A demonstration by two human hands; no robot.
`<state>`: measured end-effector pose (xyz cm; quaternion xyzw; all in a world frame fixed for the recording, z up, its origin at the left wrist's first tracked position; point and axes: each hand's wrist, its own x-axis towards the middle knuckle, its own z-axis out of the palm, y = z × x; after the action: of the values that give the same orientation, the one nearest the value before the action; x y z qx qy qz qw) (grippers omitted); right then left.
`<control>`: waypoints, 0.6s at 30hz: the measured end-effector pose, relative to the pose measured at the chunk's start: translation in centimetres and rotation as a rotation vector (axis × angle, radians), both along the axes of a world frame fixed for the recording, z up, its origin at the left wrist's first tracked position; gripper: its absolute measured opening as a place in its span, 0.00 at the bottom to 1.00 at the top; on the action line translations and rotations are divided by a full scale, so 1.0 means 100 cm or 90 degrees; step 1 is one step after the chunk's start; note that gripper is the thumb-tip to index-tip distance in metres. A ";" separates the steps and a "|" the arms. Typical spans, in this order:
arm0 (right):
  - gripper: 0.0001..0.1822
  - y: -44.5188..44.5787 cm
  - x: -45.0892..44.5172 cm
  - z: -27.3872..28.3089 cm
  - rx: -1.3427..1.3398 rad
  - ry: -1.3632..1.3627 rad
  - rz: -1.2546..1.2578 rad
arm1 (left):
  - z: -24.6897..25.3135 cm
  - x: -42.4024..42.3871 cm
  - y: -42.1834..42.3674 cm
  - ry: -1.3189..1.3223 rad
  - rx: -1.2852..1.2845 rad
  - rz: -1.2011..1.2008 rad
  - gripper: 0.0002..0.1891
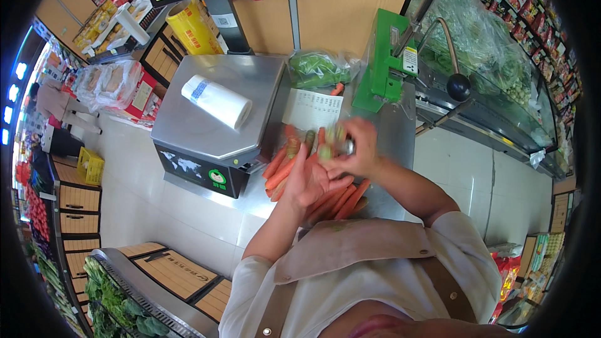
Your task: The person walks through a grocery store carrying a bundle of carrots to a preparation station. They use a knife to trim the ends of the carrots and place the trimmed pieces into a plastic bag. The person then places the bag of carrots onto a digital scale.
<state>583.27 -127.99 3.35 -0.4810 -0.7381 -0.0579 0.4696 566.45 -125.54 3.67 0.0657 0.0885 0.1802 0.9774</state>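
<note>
Several orange carrots [281,173] lie on the steel counter beside the scale, and more carrots [345,202] lie nearer the apron. Over them my left hand [310,180] is held palm up with its fingers spread and nothing gripped. My right hand [359,150], blurred, is curled around a small shiny metal object [349,146] that I cannot identify. Pale green carrot tops [328,143] are blurred between the two hands. Behind the hands lies a printed paper sheet [312,109]. The far ends of some carrots are hidden by my hands.
A weighing scale [220,103] bears a roll of clear plastic bags [218,101]. A bag of green vegetables [319,68] lies behind the sheet. A green bag-sealing device [385,65] stands at the right, near a lever with a black knob [458,87] and a glass case [497,89].
</note>
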 end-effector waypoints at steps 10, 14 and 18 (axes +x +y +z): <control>0.20 -0.095 0.005 -0.035 -0.186 0.241 -0.048 | -0.024 -0.015 -0.009 0.258 0.425 0.086 0.13; 0.11 -0.095 0.001 -0.025 -0.292 0.359 -0.032 | -0.009 -0.025 -0.024 0.237 0.440 0.014 0.17; 0.09 -0.084 -0.011 -0.004 -0.346 0.491 0.050 | -0.012 -0.032 -0.028 0.172 0.366 -0.038 0.21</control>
<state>582.18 -136.43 2.98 -0.5446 -0.5158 0.3384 0.5681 563.22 -128.37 2.43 0.3651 0.1607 0.1586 0.9032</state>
